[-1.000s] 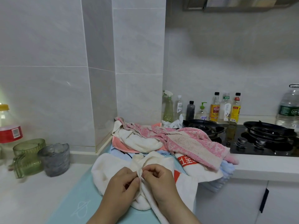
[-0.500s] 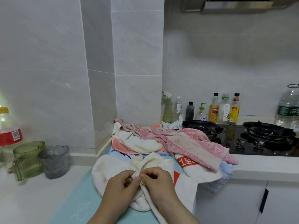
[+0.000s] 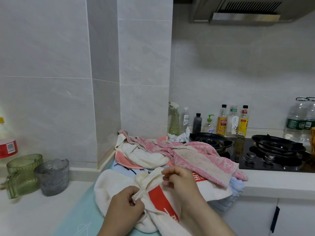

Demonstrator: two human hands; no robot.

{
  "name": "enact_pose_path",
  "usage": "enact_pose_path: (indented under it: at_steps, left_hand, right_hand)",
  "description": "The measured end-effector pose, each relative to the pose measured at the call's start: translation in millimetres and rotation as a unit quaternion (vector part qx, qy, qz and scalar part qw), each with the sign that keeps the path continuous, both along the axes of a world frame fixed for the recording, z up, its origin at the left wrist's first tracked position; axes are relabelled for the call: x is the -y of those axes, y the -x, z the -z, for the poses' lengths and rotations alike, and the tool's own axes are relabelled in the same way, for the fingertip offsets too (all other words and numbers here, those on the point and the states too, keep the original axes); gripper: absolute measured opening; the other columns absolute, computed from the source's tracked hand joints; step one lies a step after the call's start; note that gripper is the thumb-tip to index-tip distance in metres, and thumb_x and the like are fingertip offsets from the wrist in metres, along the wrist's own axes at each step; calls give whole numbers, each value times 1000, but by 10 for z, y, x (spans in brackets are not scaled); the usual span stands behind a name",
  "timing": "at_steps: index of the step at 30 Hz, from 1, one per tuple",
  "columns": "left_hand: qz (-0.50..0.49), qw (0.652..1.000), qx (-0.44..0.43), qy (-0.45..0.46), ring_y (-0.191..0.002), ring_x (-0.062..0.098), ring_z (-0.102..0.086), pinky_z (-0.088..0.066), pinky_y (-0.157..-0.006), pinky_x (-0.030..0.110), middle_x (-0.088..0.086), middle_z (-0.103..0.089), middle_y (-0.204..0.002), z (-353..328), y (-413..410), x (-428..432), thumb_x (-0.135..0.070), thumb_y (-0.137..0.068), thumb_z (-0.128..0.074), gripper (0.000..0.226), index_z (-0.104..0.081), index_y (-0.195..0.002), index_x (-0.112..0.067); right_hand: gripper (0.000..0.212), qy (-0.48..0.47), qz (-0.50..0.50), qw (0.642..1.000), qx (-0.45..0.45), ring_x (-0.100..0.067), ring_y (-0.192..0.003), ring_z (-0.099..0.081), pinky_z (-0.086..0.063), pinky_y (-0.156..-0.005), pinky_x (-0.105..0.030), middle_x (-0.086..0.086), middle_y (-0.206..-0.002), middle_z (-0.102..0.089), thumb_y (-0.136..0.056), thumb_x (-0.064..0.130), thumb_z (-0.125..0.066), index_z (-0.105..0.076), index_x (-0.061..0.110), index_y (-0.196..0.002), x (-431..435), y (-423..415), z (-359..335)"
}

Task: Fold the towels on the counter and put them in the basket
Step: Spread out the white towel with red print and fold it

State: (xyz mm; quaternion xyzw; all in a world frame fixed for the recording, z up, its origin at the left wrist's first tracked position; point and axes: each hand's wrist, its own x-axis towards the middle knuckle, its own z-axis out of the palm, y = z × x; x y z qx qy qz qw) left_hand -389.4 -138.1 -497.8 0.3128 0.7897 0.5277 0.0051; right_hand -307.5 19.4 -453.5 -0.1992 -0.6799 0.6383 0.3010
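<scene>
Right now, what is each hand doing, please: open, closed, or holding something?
Left hand: pinches an edge of the white towel.
Right hand: pinches the same towel's edge.

The cream towel with a red printed band (image 3: 119, 186) runs off the bottom edge of the frame. The left hand (image 3: 126, 206) and right hand (image 3: 180, 183) cover its middle, and the right hand's fingers are motion-blurred. Both forearms are cut by the bottom edge. Pale blue towels (image 3: 237, 186) lie mostly buried under the pile. A red-labelled plastic bottle (image 3: 7, 148) is cropped at the left edge. Clear water bottles (image 3: 296, 121) and an unidentifiable brown object (image 3: 312, 138) are cropped at the right edge. Labels on the sauce bottles (image 3: 222, 123) are too small to read.
</scene>
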Motion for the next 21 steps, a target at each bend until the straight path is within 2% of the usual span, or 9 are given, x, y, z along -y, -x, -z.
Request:
enact_pose_path:
  at_steps: [3,6,9,11,13,14,17,19,21]
  left_hand:
    - [5,1000,-6,23,-49,4,-49,-45,-58,23,0,-66,-63,23,6,0,-13,-72,-61,11,-63,-68,-23]
    - [-2,1000,-6,25,-50,5,-50,-42,-56,20,-3,-64,-60,29,14,-2,-14,-72,-60,9,-61,-68,-22]
    - [-12,999,-16,30,-54,6,-52,-43,-56,19,-3,-66,-66,17,13,-16,-15,-71,-59,7,-59,-69,-22]
    - [-10,999,-21,30,-55,7,-54,-44,-57,20,-3,-66,-68,20,22,-21,-15,-72,-59,8,-59,-70,-23]
    - [-8,999,-23,31,-55,7,-54,-45,-58,22,-3,-66,-68,24,20,-14,-15,-73,-58,9,-59,-71,-23]
    - [-10,999,-24,30,-54,8,-54,-46,-59,24,-1,-66,-67,30,18,-9,-15,-74,-58,9,-58,-71,-24]
    - [-35,999,-29,12,-57,15,-56,-48,-61,29,5,-64,-64,40,-3,16,-15,-74,-57,15,-54,-77,-29]
    - [-67,997,-44,-8,-57,16,-53,-46,-60,29,3,-60,-64,27,-23,53,-11,-74,-57,23,-52,-79,-32]
    - [-96,993,-64,-25,-57,17,-48,-43,-58,29,-4,-56,-63,-41,-37,141,-8,-73,-58,27,-52,-80,-33]
  right_hand:
    - [42,-296,-1,949,107,-6,-113,-49,-36,-97,-20,8,-119,-58,-94,0,-41,-67,25,-114,-311,154,-163]
    - [35,-403,-117,874,244,-7,-118,-52,-38,-105,-25,10,-128,-60,-94,19,-50,-64,27,-125,-375,332,-141]
    - [27,-420,-189,837,295,-2,-95,-60,-50,-91,-25,17,-104,-65,-88,31,-62,-71,28,-113,-365,370,-244]
    - [9,-398,-239,831,306,6,-72,-57,-49,-75,-19,22,-80,-64,-86,36,-67,-75,31,-86,-363,362,-335]
    - [34,-411,-264,813,317,-1,-50,-42,-37,-57,-20,14,-55,-50,-87,35,-67,-59,24,-56,-385,368,-358]
    - [40,-418,-258,812,315,-6,-49,-35,-33,-54,-23,10,-52,-43,-88,34,-67,-50,21,-53,-393,367,-371]
    - [35,-369,-175,879,247,-12,-54,-35,-30,-55,-28,4,-57,-39,-88,27,-62,-47,19,-58,-444,319,-480]
    - [22,-267,-74,945,174,-16,-62,-43,-34,-60,-29,-3,-66,-47,-88,21,-60,-56,15,-67,-523,233,-589]
    - [15,-178,-2,975,135,-21,-67,-53,-40,-65,-31,-11,-74,-59,-85,10,-56,-63,9,-72,-621,107,-638]
